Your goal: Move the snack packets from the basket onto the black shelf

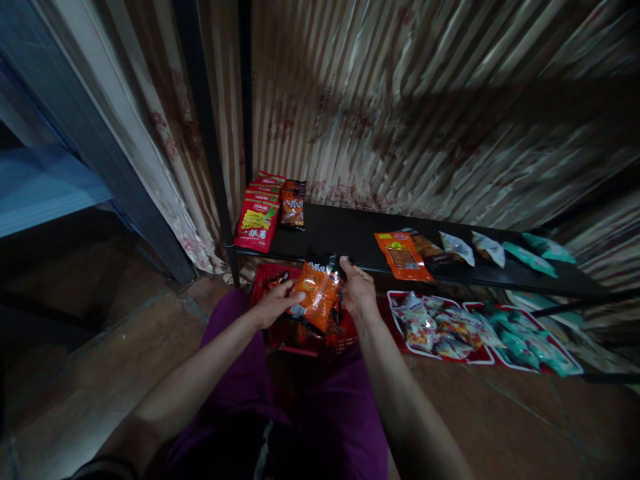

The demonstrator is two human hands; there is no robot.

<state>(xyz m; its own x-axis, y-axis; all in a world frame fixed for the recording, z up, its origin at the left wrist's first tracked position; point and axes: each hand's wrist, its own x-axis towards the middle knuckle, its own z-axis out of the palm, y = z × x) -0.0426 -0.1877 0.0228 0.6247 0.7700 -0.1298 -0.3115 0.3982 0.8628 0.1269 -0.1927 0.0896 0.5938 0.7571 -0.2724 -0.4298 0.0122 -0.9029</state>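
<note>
Both hands hold a stack of orange and black snack packets [320, 293] above a red basket [260, 277] on the floor in front of my knees. My left hand [274, 305] grips the stack's left side, fingers closed on it. My right hand [356, 288] holds its right edge, thumb on top. Just beyond runs a low black shelf [345, 233]. Red snack packets [259, 217] and an orange and black packet row [293, 203] stand at the shelf's left end.
Further right on the shelf lie an orange packet [403, 257], white packets [457, 248] and teal packets [537, 253]. Below it, red trays [440, 327] hold several mixed packets. A corrugated metal wall [425, 120] rises behind. A black post [210, 140] stands at the left.
</note>
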